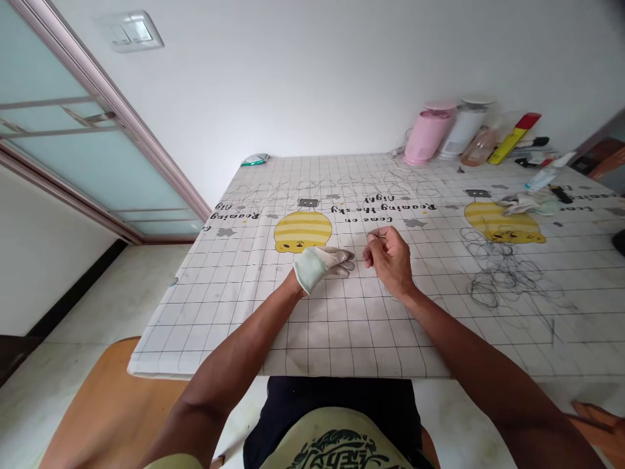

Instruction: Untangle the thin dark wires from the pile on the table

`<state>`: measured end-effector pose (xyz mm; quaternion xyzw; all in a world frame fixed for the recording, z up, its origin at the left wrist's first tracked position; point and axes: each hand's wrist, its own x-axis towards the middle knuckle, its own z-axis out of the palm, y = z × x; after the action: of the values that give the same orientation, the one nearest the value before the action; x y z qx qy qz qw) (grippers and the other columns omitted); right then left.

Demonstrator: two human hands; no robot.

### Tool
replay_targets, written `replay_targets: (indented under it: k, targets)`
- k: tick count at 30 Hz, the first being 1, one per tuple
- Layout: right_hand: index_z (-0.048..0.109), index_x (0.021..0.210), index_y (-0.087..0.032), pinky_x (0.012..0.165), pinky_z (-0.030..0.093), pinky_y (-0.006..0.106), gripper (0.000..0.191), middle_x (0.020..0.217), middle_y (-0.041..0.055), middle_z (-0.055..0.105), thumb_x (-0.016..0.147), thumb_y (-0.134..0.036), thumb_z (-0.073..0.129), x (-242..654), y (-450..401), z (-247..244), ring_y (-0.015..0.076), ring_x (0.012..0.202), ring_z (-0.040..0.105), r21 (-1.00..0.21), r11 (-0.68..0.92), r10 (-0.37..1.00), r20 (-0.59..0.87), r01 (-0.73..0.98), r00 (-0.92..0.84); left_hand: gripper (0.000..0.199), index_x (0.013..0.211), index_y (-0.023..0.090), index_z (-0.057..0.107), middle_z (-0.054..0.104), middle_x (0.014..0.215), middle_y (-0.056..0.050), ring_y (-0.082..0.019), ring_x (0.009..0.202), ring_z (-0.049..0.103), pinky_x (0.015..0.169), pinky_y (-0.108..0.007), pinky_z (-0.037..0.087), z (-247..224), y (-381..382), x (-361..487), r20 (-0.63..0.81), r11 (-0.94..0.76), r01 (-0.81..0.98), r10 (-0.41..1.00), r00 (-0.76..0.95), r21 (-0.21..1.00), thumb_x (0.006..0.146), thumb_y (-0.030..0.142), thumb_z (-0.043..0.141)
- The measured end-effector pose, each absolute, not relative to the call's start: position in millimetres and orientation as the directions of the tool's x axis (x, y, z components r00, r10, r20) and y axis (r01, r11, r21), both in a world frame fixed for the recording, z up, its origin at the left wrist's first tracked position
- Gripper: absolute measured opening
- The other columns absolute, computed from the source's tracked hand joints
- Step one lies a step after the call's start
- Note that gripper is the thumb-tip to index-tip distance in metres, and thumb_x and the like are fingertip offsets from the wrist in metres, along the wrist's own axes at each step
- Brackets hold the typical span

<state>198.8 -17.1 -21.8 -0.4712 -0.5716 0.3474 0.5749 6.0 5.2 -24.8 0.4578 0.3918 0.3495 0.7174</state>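
My left hand (329, 262) wears a pale glove with a light green cuff, its fingers pressed together just above the table and pointing right. Bare, my right hand (390, 257) is curled into a pinch a short gap away, facing it. Whatever lies in either pinch is too fine to make out. To the right, a loose tangle of thin dark thread or wire (508, 270) spreads over the cloth. More thin strands (336, 184) run in loops across the far part of the table.
A checked tablecloth (234, 332) with yellow bear prints covers the table. At the back right stand a pink cylinder (427, 137), a white cylinder (461, 130), a yellow-and-red box (512, 140) and a clear bottle (549, 172). A crumpled glove (530, 203) lies nearer. An orange chair (107, 404) is at left.
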Motion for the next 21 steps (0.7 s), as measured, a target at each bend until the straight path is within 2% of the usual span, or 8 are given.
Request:
replay_targets:
  k: [5, 11, 21]
  targets:
    - [0.059, 0.095, -0.023, 0.046, 0.044, 0.024, 0.017, 0.069, -0.0008, 0.067, 0.098, -0.039, 0.065, 204.0, -9.8, -24.5, 0.0121, 0.051, 0.058, -0.965, 0.241, 0.965, 0.249, 0.1, 0.079, 0.029, 0.107, 0.008, 0.078, 0.079, 0.09, -0.013, -0.017, 0.073, 0.072, 0.081, -0.034, 0.061, -24.9, 8.0, 4.4, -0.196, 0.22, -0.032, 0.916, 0.349, 0.975, 0.092, 0.032, 0.072]
    - [0.063, 0.091, -0.021, 0.041, 0.041, 0.023, 0.025, 0.075, 0.0031, 0.07, 0.093, -0.044, 0.071, 212.8, -2.2, -25.6, 0.0139, 0.056, 0.061, -0.978, 0.173, 0.985, 0.174, 0.117, -0.002, 0.024, 0.102, 0.012, 0.079, 0.081, 0.088, -0.01, -0.015, 0.068, 0.072, 0.076, -0.029, 0.059, -15.8, 11.9, 2.0, -0.187, 0.159, 0.125, 0.949, 0.253, 0.979, 0.092, 0.029, 0.066]
    - [0.068, 0.097, -0.02, 0.053, 0.053, 0.027, 0.032, 0.09, 0.0072, 0.074, 0.096, -0.053, 0.067, 230.2, 4.3, -16.7, 0.0184, 0.075, 0.068, -0.95, 0.242, 0.97, 0.236, 0.196, -0.051, 0.026, 0.094, 0.016, 0.079, 0.08, 0.086, -0.007, -0.016, 0.07, 0.071, 0.073, -0.028, 0.055, -9.4, 15.5, -3.4, -0.161, 0.095, 0.275, 0.96, 0.23, 0.957, 0.092, 0.036, 0.062]
